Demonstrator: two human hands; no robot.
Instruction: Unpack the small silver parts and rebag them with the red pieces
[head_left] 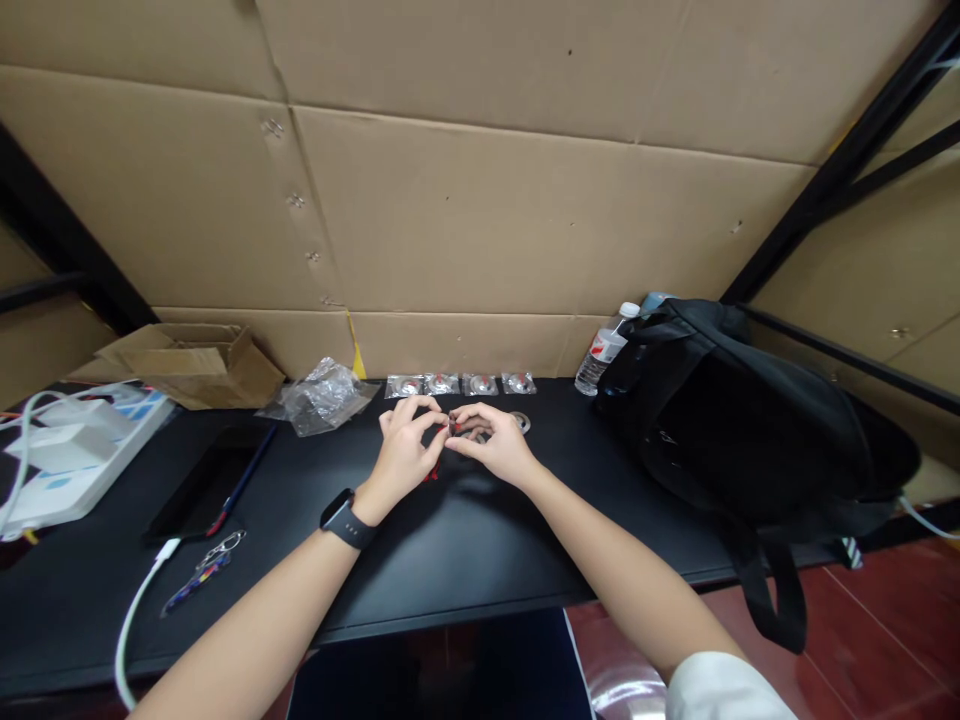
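Note:
Over the middle of the black table (465, 550), my left hand (409, 440) and my right hand (491, 440) meet at their fingertips. Both are pinched on a small dark thing with red on it (451, 427), mostly hidden by the fingers; I cannot make out its kind. Beneath my left hand lies a bit of something red (431, 473). A round ring-like object (520, 422) shows just past my right hand. Beyond the hands, a row of several small clear packets (480, 385), each with a round item inside, lies along the back.
Left are an open cardboard box (202, 365), crumpled clear plastic (326, 395), a white power strip (90, 460), a phone (210, 485) on a white cable (135, 610) and a keychain (199, 580). Right stand a water bottle (602, 352) and a black backpack (750, 430). Cardboard (465, 220) walls the back.

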